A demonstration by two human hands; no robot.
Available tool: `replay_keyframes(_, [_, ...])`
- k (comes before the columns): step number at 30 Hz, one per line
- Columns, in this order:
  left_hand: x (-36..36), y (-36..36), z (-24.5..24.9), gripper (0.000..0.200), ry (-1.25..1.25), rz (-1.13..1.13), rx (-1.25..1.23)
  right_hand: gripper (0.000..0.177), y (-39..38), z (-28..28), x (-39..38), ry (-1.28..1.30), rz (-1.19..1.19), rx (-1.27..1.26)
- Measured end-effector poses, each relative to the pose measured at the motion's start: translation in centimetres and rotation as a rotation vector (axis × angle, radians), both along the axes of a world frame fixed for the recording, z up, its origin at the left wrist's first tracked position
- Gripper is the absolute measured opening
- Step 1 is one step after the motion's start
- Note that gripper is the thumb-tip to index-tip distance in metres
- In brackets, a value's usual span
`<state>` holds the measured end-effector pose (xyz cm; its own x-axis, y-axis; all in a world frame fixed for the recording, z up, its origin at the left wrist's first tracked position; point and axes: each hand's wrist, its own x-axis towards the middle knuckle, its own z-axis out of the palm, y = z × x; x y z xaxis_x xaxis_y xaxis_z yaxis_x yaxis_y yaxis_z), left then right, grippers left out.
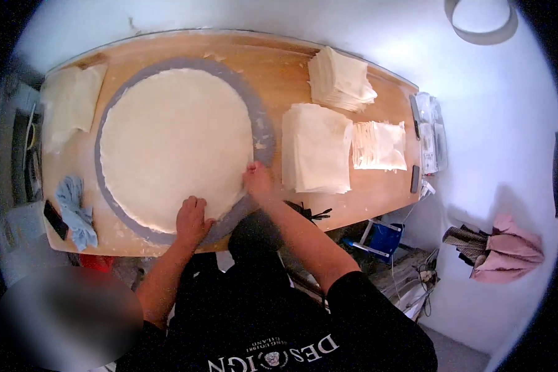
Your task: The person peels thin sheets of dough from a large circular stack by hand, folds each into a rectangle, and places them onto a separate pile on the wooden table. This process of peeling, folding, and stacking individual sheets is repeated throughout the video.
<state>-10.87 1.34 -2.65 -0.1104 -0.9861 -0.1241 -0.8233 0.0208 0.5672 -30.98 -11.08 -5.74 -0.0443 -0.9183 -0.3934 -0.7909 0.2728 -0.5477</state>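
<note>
A large round sheet of pale rolled dough (pixel 177 136) lies flat on a round grey mat (pixel 263 124) on the wooden table. My left hand (pixel 193 220) rests palm down on the dough's near edge, fingers stretched forward and thumb out to the right. At the dough's right edge, my right hand (pixel 258 181) is closed, its fingertips pinched at the rim. The bit of dough between those fingers is mostly hidden by the hand.
Stacks of cut dough sheets (pixel 318 149) stand right of the mat, with a taller stack (pixel 340 77) behind and a smaller one (pixel 381 146) beside. A folded pale sheet (pixel 73 105), a blue cloth (pixel 75 211) and a phone (pixel 56 220) lie left. Plastic containers (pixel 432 133) adjoin the right end.
</note>
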Motion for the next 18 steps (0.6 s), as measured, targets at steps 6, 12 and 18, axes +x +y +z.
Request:
replay_keyframes(6, [1.5,-0.5,-1.5,0.012,0.055,0.042,0.089,0.015,0.1,-2.2,0.9,0.112,-0.15,-0.01])
replay_keyframes(12, [1.7,0.1,-1.9,0.011,0.112,0.111,0.08,0.012,0.0,-5.7,0.2,0.072,-0.243,-0.053])
replay_keyframes(18, [1.8,0.4,-1.7,0.01,0.168,0.104,0.081,0.013,0.0,-6.4,-0.2,-0.014,-0.307,-0.048])
